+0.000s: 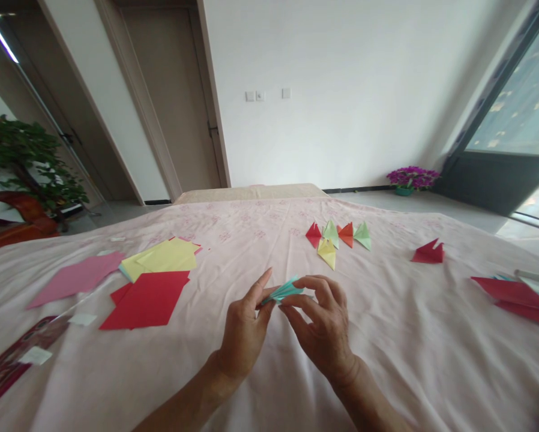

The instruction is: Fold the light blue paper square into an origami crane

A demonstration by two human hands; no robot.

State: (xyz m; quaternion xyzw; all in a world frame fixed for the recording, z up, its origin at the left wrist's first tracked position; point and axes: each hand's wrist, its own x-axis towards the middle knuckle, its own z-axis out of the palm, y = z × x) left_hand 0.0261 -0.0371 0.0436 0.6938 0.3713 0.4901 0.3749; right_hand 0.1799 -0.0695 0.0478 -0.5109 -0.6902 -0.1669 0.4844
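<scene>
A small piece of folded turquoise paper (286, 290) is held above the cloth, its layers fanned into pleats. My left hand (246, 324) pinches its left end, with the index finger pointing up. On the other side, my right hand (321, 321) grips the paper's right edge between thumb and fingers. The fingertips hide part of the folds. Beyond my hands lie several small folded paper pieces: a red one (314, 234), a yellow one (327, 253), an orange one (346, 234) and pale green ones (362, 235).
Red sheets (150, 300), yellow sheets (168, 257) and a pink sheet (78, 278) lie at left, near a dark red patterned package (15, 357). To the right are a folded red piece (429, 252) and more red paper (512, 297). A wrinkled pink tablecloth (233, 240) covers the surface.
</scene>
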